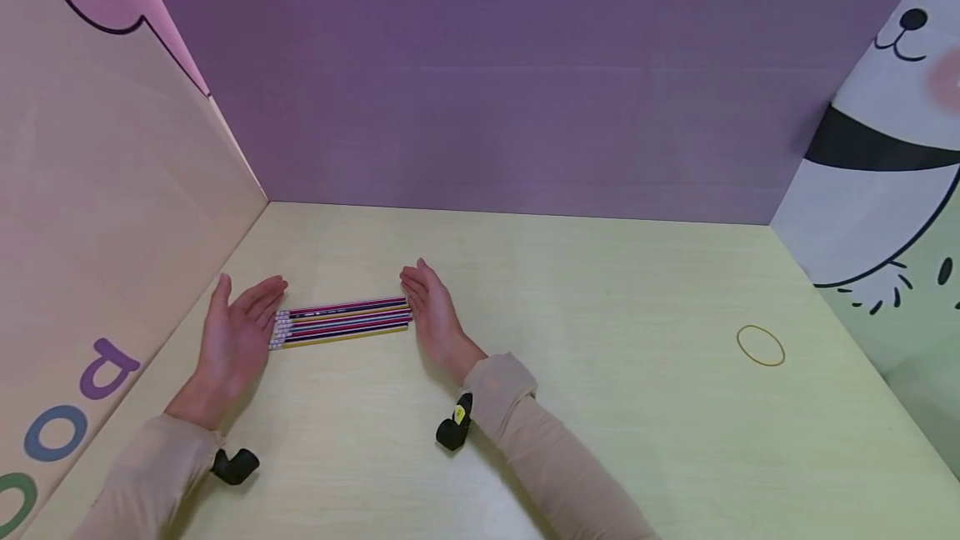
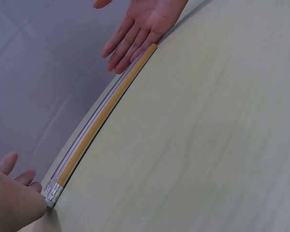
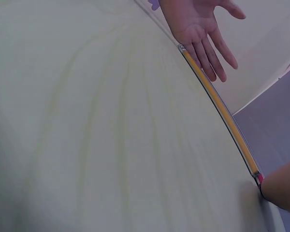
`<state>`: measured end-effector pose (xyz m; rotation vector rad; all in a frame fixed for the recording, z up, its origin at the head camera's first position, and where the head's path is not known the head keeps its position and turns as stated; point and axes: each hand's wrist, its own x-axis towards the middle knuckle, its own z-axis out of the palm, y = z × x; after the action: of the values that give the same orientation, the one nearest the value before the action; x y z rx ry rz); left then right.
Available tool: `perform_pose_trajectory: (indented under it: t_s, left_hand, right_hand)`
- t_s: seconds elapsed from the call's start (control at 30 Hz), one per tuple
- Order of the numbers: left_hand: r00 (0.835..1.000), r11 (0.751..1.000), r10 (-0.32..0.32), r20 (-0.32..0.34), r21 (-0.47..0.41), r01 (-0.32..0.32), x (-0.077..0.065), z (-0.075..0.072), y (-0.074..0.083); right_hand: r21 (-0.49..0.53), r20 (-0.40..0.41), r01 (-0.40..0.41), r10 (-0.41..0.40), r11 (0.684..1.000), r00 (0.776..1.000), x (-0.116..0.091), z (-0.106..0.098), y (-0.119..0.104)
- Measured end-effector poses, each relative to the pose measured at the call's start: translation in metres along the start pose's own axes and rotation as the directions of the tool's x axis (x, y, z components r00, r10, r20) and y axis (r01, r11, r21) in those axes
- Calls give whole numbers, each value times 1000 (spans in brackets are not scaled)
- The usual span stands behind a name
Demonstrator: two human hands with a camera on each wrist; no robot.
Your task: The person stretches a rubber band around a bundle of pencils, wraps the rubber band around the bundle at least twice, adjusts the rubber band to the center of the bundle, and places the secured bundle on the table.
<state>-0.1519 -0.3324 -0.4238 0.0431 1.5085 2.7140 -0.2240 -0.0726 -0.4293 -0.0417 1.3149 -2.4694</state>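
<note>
Between the left hand (image 1: 236, 342) and right hand (image 1: 437, 317), fingers extended, gripping nothing, the pencils (image 1: 347, 322) run lengthwise, eraser ends (image 1: 281, 330) beside the left; neither looks nearer.

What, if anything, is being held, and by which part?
Nothing is gripped: the pencils lie on the table, left hand at their eraser ends, right hand at the opposite ends.

Beige sleeves (image 1: 558, 458), black wrist cameras (image 1: 236, 467), yellow marking (image 1: 459, 414)
</note>
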Motion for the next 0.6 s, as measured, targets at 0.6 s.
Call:
perform_pose_trajectory:
  t_s: [0.6]
  left_hand:
    - [1000, 1000, -14, -25, -2, 14, 6, 0, -1]
  right_hand:
    - [-17, -51, 38, -39, 999, 998, -3, 9, 7]
